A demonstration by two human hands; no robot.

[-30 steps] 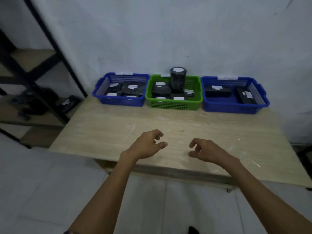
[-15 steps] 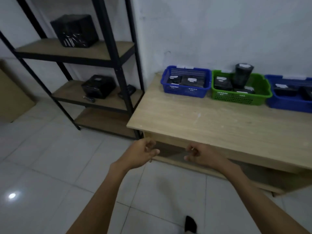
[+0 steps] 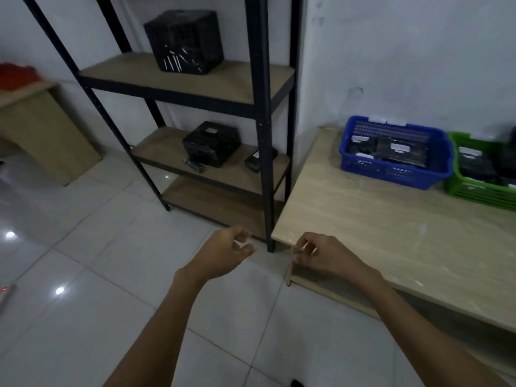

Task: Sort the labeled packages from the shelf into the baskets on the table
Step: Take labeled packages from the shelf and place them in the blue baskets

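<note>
White tile floor [image 3: 83,317], wall [image 3: 405,51], red item [image 3: 14,76] top-L

Bare forearms [image 3: 156,325], bare hands [image 3: 223,252] — dark shoe [image 3: 296,383]

The left hand [image 3: 223,254] and the right hand [image 3: 324,256] are hovering side by side, fingers loosely curled and holding nothing, the left over the tiled floor [image 3: 83,275], the right at the near corner of the worktop [image 3: 377,219]. A black-framed shelf [image 3: 261,107] is standing just beside the worktop's left end. A large black package [image 3: 184,40] is sitting on its upper board, and a second black package [image 3: 212,142] on the middle board, with a small dark package [image 3: 252,162] to its right. A blue basket [image 3: 391,171] and a green basket [image 3: 480,196] are sitting side by side on the worktop, both holding dark labeled packets.
</note>
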